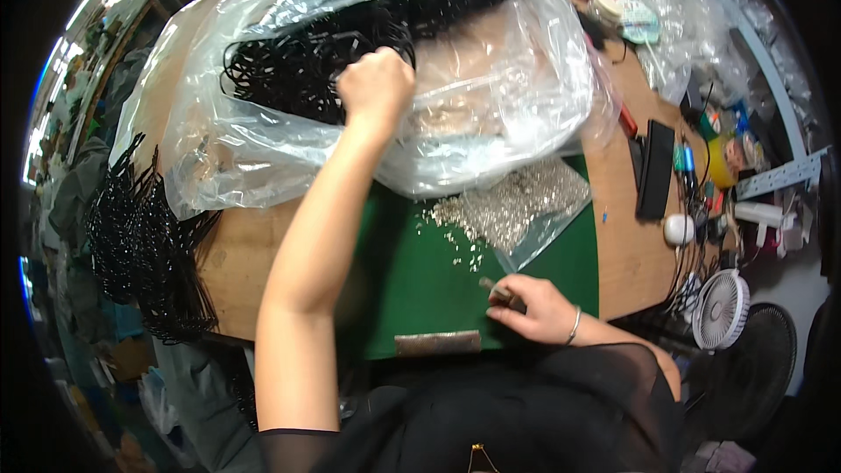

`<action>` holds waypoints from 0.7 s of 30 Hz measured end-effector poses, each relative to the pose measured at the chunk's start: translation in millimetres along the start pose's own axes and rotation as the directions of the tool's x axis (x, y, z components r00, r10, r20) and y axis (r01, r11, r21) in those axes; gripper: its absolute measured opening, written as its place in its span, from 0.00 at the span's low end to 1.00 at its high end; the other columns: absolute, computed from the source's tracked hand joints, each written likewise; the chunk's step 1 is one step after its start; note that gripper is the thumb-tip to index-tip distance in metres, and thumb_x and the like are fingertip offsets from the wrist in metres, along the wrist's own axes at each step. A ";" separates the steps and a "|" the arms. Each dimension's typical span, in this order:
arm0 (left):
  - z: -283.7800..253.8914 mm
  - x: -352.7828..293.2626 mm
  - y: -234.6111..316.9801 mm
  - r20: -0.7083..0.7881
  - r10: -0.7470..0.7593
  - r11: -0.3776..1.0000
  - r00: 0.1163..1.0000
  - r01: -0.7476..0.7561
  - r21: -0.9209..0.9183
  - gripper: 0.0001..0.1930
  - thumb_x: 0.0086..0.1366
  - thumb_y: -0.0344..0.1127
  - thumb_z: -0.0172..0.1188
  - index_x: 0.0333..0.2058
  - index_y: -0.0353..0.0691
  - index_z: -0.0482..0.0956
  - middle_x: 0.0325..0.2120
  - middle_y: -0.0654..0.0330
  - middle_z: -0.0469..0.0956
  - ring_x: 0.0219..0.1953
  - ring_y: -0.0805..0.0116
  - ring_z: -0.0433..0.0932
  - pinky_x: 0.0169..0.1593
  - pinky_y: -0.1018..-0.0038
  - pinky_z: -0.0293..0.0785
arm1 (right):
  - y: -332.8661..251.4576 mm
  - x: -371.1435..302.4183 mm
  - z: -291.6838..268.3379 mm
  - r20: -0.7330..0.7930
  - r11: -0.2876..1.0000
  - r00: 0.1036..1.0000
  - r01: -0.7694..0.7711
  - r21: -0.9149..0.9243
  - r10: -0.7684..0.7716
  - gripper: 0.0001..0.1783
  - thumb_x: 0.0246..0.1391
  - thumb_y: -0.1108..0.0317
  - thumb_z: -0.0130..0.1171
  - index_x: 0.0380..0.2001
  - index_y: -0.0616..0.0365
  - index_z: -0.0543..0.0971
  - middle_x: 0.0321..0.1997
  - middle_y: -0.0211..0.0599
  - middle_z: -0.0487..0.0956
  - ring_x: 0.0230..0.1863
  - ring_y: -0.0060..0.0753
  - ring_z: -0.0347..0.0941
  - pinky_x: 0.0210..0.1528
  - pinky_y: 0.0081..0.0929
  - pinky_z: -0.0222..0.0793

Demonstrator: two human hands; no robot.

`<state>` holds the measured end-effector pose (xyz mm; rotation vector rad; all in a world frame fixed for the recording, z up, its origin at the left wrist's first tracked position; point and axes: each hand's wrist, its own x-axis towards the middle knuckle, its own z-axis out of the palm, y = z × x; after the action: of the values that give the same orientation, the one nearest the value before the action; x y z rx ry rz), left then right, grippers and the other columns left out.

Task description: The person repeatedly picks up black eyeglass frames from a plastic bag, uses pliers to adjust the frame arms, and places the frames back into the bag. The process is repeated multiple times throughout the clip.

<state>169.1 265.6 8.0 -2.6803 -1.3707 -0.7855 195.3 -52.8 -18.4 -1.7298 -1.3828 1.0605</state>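
A large clear plastic bag lies open across the far part of the table, with a mass of shiny black cords inside. My left hand reaches into it, fingers closed at the edge of the cords; it appears to grip some, though the fingertips are hidden. At the near right, my right hand is closed round a small metal hand tool that looks like pliers, mostly covered by the fingers. Beyond that hand, small silvery metal pieces spill from a clear zip bag onto the green mat.
Black cords hang over the table's left edge. A dark metal strip lies at the mat's front edge. To the right are a black phone-like slab, a white earbud-style case, cables and a small white fan.
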 end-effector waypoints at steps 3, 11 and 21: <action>-25.6 -15.1 -25.7 -0.067 0.053 0.968 0.996 -0.067 -0.241 0.17 0.56 0.42 0.52 0.15 0.37 0.70 0.14 0.56 0.75 0.19 0.64 0.76 0.23 0.67 0.70 | -4.7 5.9 3.2 -0.001 0.998 0.999 -0.032 -0.052 0.032 0.13 0.46 0.62 0.58 0.30 0.60 0.71 0.26 0.43 0.73 0.29 0.44 0.72 0.31 0.31 0.67; -115.7 -40.3 -31.7 0.058 0.124 -0.592 0.991 0.121 -0.796 0.11 0.63 0.35 0.40 0.26 0.39 0.68 0.44 0.41 0.70 0.46 0.48 0.71 0.55 0.56 0.62 | -7.3 42.2 26.6 0.022 0.656 0.967 0.190 -0.730 -0.256 0.20 0.39 0.67 0.56 0.37 0.64 0.68 0.38 0.41 0.67 0.27 0.40 0.70 0.29 0.33 0.64; -187.0 -217.6 -23.6 0.518 -0.099 0.070 0.850 0.525 -0.848 0.35 0.50 0.21 0.57 0.56 0.30 0.49 0.37 0.47 0.73 0.21 0.78 0.71 0.29 0.86 0.69 | -16.0 10.1 3.0 -0.075 0.817 0.973 0.141 -0.558 -0.219 0.19 0.39 0.70 0.57 0.38 0.62 0.69 0.35 0.45 0.70 0.32 0.46 0.71 0.33 0.36 0.68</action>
<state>-33.2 70.1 68.9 -3.5532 -2.1374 -2.0345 186.8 -39.6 -7.6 -1.9658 -1.8434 0.4399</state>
